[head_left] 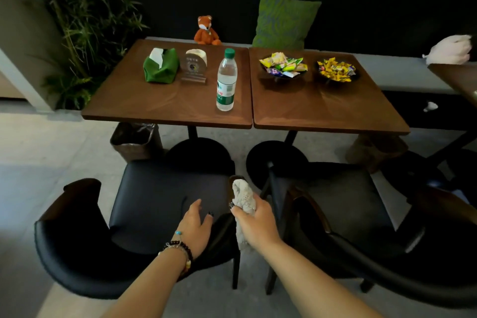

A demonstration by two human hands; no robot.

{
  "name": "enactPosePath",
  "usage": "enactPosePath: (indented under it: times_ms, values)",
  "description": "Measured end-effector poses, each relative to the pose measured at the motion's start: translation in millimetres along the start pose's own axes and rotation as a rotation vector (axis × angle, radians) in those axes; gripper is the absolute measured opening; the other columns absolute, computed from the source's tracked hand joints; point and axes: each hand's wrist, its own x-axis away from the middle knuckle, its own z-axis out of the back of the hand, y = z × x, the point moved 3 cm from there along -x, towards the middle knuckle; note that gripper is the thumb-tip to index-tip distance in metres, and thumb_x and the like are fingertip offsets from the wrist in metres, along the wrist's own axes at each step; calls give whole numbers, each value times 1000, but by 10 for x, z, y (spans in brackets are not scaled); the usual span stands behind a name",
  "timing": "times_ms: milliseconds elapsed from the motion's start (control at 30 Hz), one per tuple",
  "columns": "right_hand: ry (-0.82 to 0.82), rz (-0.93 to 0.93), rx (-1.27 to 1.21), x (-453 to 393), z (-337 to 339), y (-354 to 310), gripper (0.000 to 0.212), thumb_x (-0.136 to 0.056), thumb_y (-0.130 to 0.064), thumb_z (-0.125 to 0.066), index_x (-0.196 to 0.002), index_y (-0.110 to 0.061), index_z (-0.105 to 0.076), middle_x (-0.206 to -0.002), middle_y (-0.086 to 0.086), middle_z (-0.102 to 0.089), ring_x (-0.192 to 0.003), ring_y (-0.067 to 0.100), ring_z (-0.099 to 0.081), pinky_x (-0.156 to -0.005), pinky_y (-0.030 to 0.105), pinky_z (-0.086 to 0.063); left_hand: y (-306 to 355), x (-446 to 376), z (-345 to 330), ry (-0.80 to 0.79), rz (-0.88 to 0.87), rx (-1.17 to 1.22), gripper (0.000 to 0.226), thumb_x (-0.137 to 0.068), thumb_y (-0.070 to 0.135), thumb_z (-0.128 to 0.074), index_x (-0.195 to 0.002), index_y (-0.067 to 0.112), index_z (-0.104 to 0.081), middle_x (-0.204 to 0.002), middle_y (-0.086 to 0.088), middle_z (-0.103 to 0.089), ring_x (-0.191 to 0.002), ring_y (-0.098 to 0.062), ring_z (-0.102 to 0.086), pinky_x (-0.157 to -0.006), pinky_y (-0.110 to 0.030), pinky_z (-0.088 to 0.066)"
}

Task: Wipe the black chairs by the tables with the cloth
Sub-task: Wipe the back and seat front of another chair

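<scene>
Two black padded chairs stand before the wooden tables: the left chair (154, 201) directly below me and the right chair (335, 209) beside it. My right hand (255, 222) grips a pale grey cloth (244, 196) against the right armrest of the left chair; one end of the cloth hangs below my palm. My left hand (195, 224) hovers over the seat's right side with fingers spread and relaxed, holding nothing; beaded bracelets circle its wrist.
The left table (124, 106) carries a green tissue pouch (160, 66), a small sign (195, 67) and a water bottle (226, 81). The right table (322, 108) holds two snack bowls (284, 64). A bin (134, 142) stands under the left table. Plants at left, bench with cushion behind.
</scene>
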Motion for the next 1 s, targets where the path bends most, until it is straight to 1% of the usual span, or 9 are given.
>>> enactPosePath:
  times_ms: [100,200,300,400,600,700,833,900,1000]
  values:
    - [-73,87,273,-214,-307,118,59,-95,-37,-54,-150,-33,-32,-152,-6,-24,-142,14,-24,-117,32,-23,-136,-243,-77,7,27,64,60,-99,30,-46,-152,20,-19,-153,-3,-34,-137,-20,-38,-112,-35,-33]
    - [-92,137,488,-436,-481,204,54,-98,-30,-46,-149,-33,-32,-158,-6,-10,-147,17,-10,-116,31,-23,-314,-455,-129,19,73,114,61,-99,27,-47,-152,16,-18,-154,-7,-30,-139,-22,-35,-114,-39,-31]
    - [-173,93,725,-689,-547,163,62,-92,-20,-48,-150,-24,-30,-160,-4,1,-149,26,6,-116,46,-27,-450,-669,-130,18,127,143,62,-100,27,-47,-152,13,-19,-156,-9,-27,-140,-24,-33,-115,-40,-29]
    - [-189,93,992,-941,-616,29,53,-86,-19,-50,-138,-14,-42,-152,4,-16,-145,35,-3,-109,51,-33,-566,-801,-172,-87,151,64,61,-100,31,-45,-152,14,-18,-156,-10,-25,-138,-24,-36,-113,-36,-32]
    - [-229,-5,1550,-1500,-986,-116,57,-88,-25,-55,-144,-19,-43,-151,12,-29,-144,43,-11,-113,62,-17,-832,-930,66,-308,29,-155,67,-98,37,-48,-153,20,-15,-157,-6,-23,-138,-21,-35,-111,-31,-32]
    - [-330,-6,1742,-1719,-1243,-55,55,-94,-30,-54,-146,-20,-41,-153,15,-28,-144,46,-12,-110,70,-16,-1030,-1090,341,-340,1,-216,66,-97,39,-49,-152,23,-17,-156,-4,-25,-138,-20,-34,-108,-29,-31]
    - [-526,43,2012,-1708,-1511,146,49,-97,-35,-51,-142,-20,-46,-148,12,-41,-141,42,-23,-109,73,-12,-1120,-1217,468,-301,47,-128,60,-97,38,-49,-149,20,-25,-150,-4,-36,-132,-19,-43,-100,-24,-35]
    - [-582,119,2078,-1618,-1503,230,47,-96,-38,-52,-139,-21,-49,-145,10,-45,-139,38,-29,-111,70,-10,-1054,-1211,394,-293,-1,-137,60,-97,39,-49,-149,21,-26,-148,-5,-38,-130,-19,-45,-98,-22,-35]
    - [-437,122,1949,-1654,-1364,120,46,-95,-37,-52,-138,-20,-51,-145,9,-44,-139,35,-28,-112,65,-16,-940,-1170,297,-326,-87,-152,57,-96,38,-50,-148,23,-29,-144,-7,-41,-124,-22,-49,-102,-29,-39]
